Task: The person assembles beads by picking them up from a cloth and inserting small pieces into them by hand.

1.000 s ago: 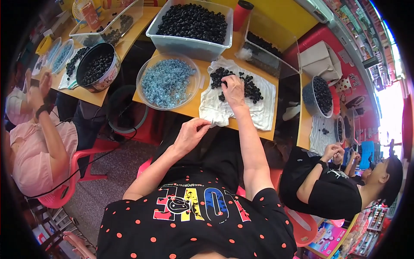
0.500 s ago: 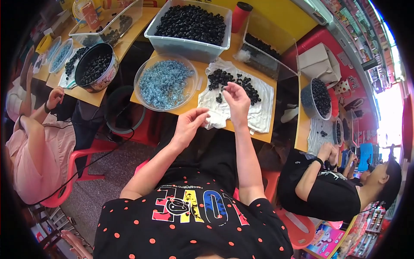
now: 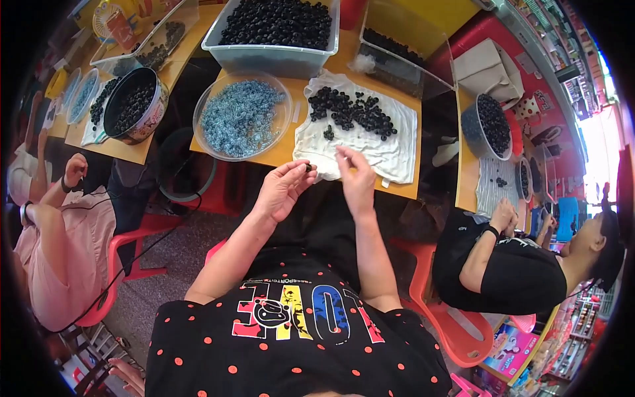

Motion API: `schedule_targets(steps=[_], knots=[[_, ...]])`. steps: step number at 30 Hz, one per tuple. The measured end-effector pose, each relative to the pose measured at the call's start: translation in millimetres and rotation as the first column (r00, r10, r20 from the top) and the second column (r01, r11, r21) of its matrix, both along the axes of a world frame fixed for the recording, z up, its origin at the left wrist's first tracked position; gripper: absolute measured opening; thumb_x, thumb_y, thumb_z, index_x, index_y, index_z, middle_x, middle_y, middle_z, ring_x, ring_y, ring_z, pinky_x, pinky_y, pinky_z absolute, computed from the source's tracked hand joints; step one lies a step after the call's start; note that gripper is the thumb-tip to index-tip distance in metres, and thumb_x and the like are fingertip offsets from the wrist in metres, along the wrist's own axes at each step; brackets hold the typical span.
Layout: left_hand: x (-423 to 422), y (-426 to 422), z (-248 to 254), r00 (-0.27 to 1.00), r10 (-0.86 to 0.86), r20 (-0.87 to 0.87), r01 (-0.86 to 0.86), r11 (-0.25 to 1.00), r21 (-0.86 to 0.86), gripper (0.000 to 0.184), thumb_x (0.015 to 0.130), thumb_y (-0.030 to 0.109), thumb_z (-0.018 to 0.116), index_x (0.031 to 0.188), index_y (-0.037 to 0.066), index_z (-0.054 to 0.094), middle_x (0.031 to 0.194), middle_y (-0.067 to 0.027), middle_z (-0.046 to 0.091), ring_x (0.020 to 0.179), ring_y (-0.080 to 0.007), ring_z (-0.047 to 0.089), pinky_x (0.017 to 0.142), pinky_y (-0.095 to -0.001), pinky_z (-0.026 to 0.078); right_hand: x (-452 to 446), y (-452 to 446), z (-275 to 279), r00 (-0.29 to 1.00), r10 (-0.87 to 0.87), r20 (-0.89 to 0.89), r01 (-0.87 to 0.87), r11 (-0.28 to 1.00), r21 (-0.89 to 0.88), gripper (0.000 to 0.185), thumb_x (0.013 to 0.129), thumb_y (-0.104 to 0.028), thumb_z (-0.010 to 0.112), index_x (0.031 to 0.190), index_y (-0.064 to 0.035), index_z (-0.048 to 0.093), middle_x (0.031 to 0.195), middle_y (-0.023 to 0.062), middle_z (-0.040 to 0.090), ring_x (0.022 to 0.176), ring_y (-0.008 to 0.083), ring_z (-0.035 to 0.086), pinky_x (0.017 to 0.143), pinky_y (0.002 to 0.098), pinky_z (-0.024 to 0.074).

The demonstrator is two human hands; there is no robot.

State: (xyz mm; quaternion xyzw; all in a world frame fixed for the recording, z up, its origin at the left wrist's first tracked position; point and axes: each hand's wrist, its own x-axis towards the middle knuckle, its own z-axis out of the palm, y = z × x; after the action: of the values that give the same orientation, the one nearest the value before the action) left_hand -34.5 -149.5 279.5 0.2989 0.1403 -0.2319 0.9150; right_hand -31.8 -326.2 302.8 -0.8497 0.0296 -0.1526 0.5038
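Note:
My left hand (image 3: 283,190) is raised at the table's front edge, its thumb and forefinger pinched on a small dark piece (image 3: 309,168). Just to its right is my right hand (image 3: 357,182), fingers curled together over the front of a white cloth (image 3: 397,155); whatever its fingertips hold is too small to tell. Black round pieces (image 3: 354,114) lie loose on the cloth, beyond both hands. Left of the cloth, a round clear tray (image 3: 286,119) holds small pale-blue pieces (image 3: 241,118).
A large clear bin (image 3: 264,61) of black pieces stands behind the tray, with another clear box (image 3: 390,71) right of it. People sit at tables on the left (image 3: 59,245) and right (image 3: 516,271). A black pot (image 3: 159,109) stands on the left table.
My right hand has drawn back from the black pieces toward my left hand. A dark piece now shows in my left fingertips. The view has shifted slightly.

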Motion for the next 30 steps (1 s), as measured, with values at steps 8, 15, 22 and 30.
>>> schedule_targets(steps=[8, 15, 22, 30], knots=[[-2.9, 7.7, 0.2, 0.999, -0.005, 0.046, 0.006, 1.000, -0.026, 0.023, 0.091, 0.006, 0.061, 0.113, -0.001, 0.059, 0.101, -0.0126, 0.065, 0.086, -0.0159, 0.066, 0.078, -0.0246, 0.056, 72.1, -35.5, -38.5, 0.940, 0.265, 0.216, -0.139, 0.873, -0.467, 0.008, 0.076, -0.005, 0.067, 0.083, -0.0064, 0.069, 0.085, 0.0082, 0.062, 0.086, 0.0281, 0.059, 0.079, 0.0384, 0.0468], [-3.5, 17.1, -3.0, 1.000, -0.007, 0.029, 0.008, 0.999, -0.034, 0.021, 0.091, 0.005, 0.061, 0.111, 0.000, 0.060, 0.098, -0.0114, 0.066, 0.083, -0.0141, 0.066, 0.074, -0.0238, 0.056, 89.9, -39.1, -49.9, 0.913, 0.385, 0.137, -0.242, 0.779, -0.578, 0.008, 0.075, -0.005, 0.066, 0.083, -0.0065, 0.068, 0.086, 0.0084, 0.061, 0.087, 0.0280, 0.058, 0.080, 0.0392, 0.0470], [-2.0, 14.7, 5.9, 0.999, -0.004, 0.035, 0.005, 0.999, -0.032, 0.020, 0.091, 0.005, 0.060, 0.110, 0.000, 0.059, 0.099, -0.0117, 0.065, 0.085, -0.0150, 0.066, 0.075, -0.0248, 0.057, 73.7, -25.2, -17.1, 0.968, 0.225, 0.110, -0.167, 0.907, -0.386, 0.012, 0.077, -0.007, 0.067, 0.089, -0.0051, 0.067, 0.079, 0.0082, 0.062, 0.074, 0.0220, 0.059, 0.071, 0.0334, 0.0484], [1.2, 18.3, 9.6, 0.991, -0.021, 0.129, 0.034, 0.994, -0.101, 0.018, 0.091, 0.003, 0.060, 0.108, -0.002, 0.060, 0.099, -0.0116, 0.066, 0.085, -0.0155, 0.065, 0.077, -0.0251, 0.056, 9.7, 7.1, 2.1, 0.963, 0.269, 0.013, -0.173, 0.583, 0.794, 0.011, 0.085, 0.001, 0.063, 0.095, 0.0033, 0.066, 0.088, 0.0063, 0.067, 0.081, 0.0098, 0.062, 0.077, 0.0218, 0.0479]])
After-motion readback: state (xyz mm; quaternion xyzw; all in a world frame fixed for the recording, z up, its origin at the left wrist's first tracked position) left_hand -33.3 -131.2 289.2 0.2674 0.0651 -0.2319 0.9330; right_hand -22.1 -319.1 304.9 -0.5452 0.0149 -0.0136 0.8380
